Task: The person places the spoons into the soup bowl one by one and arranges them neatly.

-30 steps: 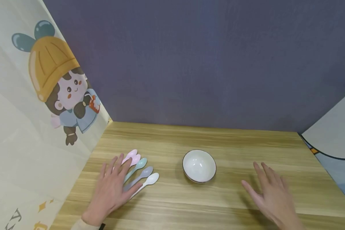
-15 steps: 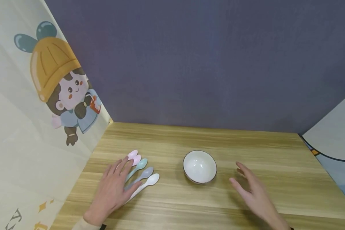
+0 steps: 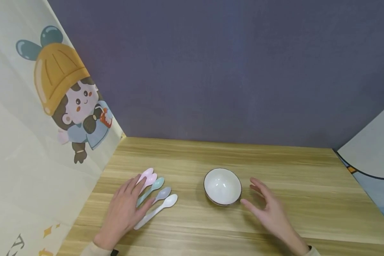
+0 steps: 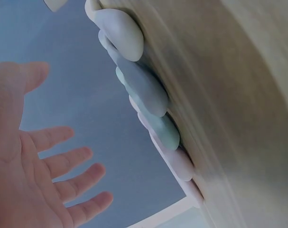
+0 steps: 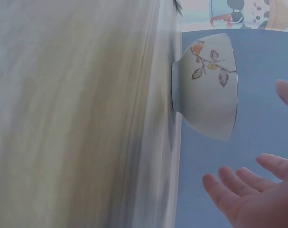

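Note:
A white bowl [image 3: 222, 186] with a dark rim stands upright on the table; the right wrist view shows a flower sprig painted on the bowl's outside [image 5: 208, 90]. Just right of it is my right hand [image 3: 270, 209], thumb and fingers apart and facing the bowl's side. On the left, several spoons lie fanned out: a white spoon [image 3: 169, 201], a grey-purple spoon [image 3: 163, 193], a mint green spoon [image 3: 158, 183] and two pink spoons [image 3: 151, 179]. My left hand [image 3: 123, 209] hovers over their handles with spread fingers, partly hiding them. In the left wrist view its palm [image 4: 39, 185] is bare.
The wood-grain table [image 3: 192, 227] ends at a dark blue-grey partition [image 3: 224, 71] behind. A pale curtain [image 3: 19, 142] with a cartoon figure hangs along the left side. Another printed sheet [image 3: 374, 149] borders the right edge.
My right hand has moved left, from well out on the table to close beside the bowl, turning its palm inward. My left hand has barely shifted; the spoons and bowl stay in place.

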A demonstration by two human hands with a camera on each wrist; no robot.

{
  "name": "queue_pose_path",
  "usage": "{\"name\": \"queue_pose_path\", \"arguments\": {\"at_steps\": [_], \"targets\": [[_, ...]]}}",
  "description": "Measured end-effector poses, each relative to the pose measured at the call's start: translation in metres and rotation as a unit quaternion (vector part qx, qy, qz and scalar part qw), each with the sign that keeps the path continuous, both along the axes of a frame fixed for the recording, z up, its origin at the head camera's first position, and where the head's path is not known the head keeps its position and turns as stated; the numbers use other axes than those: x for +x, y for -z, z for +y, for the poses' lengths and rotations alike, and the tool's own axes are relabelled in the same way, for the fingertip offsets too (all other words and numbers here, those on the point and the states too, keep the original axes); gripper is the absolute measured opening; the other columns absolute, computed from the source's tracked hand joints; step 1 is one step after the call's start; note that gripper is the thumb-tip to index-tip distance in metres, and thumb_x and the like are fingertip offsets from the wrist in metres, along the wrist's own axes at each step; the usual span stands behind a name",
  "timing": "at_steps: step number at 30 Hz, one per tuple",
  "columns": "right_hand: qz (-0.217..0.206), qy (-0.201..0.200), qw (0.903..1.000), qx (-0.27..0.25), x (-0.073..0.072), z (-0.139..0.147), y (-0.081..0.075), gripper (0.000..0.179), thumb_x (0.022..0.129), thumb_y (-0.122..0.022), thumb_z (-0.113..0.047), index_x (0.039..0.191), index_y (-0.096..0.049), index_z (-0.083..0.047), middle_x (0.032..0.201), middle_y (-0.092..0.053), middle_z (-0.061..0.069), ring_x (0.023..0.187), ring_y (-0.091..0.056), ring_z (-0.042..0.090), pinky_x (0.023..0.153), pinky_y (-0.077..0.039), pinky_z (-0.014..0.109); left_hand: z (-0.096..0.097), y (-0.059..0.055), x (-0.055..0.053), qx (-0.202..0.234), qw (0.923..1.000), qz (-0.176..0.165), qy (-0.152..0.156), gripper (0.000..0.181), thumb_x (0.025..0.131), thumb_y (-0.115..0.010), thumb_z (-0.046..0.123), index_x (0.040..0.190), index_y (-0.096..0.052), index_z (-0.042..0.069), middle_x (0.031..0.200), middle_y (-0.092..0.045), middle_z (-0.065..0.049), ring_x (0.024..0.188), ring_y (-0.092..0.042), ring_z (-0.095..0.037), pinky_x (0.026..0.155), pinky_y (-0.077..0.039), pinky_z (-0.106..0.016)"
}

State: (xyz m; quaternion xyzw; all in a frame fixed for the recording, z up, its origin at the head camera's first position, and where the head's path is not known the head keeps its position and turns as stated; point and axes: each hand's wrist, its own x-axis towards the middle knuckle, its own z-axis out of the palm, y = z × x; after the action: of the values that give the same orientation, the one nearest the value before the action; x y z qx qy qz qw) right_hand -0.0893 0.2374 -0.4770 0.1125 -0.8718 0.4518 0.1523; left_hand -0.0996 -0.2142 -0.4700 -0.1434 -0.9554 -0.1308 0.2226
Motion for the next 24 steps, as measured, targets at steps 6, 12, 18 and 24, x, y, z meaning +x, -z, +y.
{"name": "queue_pose_path", "arguments": {"at_steps": [6, 12, 18, 24], "targets": [[-0.006, -0.016, 0.9995, -0.025, -0.005, -0.008, 0.003, 0.079, 0.081, -0.094, -0.012, 0.15, -0.056, -0.004, 0.148, -0.061, 0.022, 0.126, -0.065, 0.005, 0.101, -0.055, 0.018, 0.0, 0.0, -0.001, 0.002, 0.9999, -0.016, -0.004, 0.072, 0.089, -0.08, 0.047, 0.146, -0.062, 0.005, 0.148, -0.062, -0.02, 0.132, -0.06, -0.045, 0.107, -0.049, -0.063], [-0.025, -0.02, 0.9994, -0.009, -0.009, -0.014, 0.006, 0.079, 0.08, -0.095, -0.018, 0.148, -0.057, -0.001, 0.147, -0.064, 0.02, 0.123, -0.07, 0.028, 0.1, -0.061, 0.037, -0.001, 0.001, -0.002, 0.004, 0.9999, -0.014, 0.0, 0.07, 0.09, -0.08, 0.044, 0.145, -0.063, 0.005, 0.148, -0.063, -0.019, 0.13, -0.061, -0.046, 0.106, -0.05, -0.063], [-0.023, -0.033, 0.9992, 0.005, -0.014, -0.016, 0.01, 0.075, 0.078, -0.097, -0.022, 0.142, -0.063, -0.003, 0.145, -0.066, 0.015, 0.121, -0.071, 0.019, 0.1, -0.061, 0.04, -0.003, 0.001, -0.004, 0.011, 0.9999, -0.003, 0.0, 0.068, 0.087, -0.083, 0.042, 0.142, -0.065, 0.005, 0.144, -0.066, -0.02, 0.129, -0.063, -0.045, 0.105, -0.051, -0.062], [-0.033, -0.032, 0.9989, 0.014, -0.017, -0.018, 0.009, 0.076, 0.079, -0.096, -0.026, 0.142, -0.063, -0.001, 0.146, -0.065, 0.017, 0.118, -0.073, 0.025, 0.098, -0.062, 0.041, -0.006, 0.0, -0.004, 0.037, 0.9992, -0.015, -0.004, 0.066, 0.087, -0.084, 0.04, 0.14, -0.066, 0.006, 0.143, -0.066, -0.02, 0.129, -0.063, -0.045, 0.103, -0.052, -0.062]]}}
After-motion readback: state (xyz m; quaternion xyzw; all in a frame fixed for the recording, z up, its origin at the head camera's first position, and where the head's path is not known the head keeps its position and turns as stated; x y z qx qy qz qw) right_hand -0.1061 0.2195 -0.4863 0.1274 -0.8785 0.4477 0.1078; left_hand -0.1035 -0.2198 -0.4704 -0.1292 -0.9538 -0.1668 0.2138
